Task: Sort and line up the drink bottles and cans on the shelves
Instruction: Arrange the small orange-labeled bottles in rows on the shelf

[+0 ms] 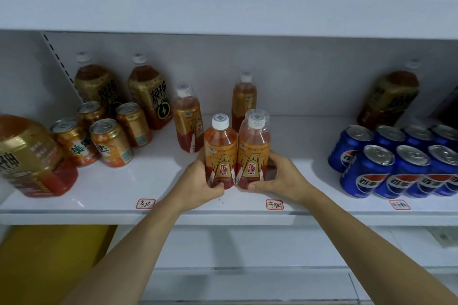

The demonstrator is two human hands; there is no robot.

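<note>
I am gripping one bottle (220, 153) in my left hand (201, 181) and its twin (253, 151) in my right hand (281, 178), touching, at the shelf (99, 188) front. Both grips are sitting low, so a quick push is risking tipping them.

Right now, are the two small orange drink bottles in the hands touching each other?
Touching. The head view shows the left bottle and the right bottle pressed side by side, no gap between their labels, left hand and right hand gripping them.

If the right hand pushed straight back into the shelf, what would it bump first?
Probably nothing close: behind the right hand the white shelf looks bare back to its wall, though depth is unclear.
</note>
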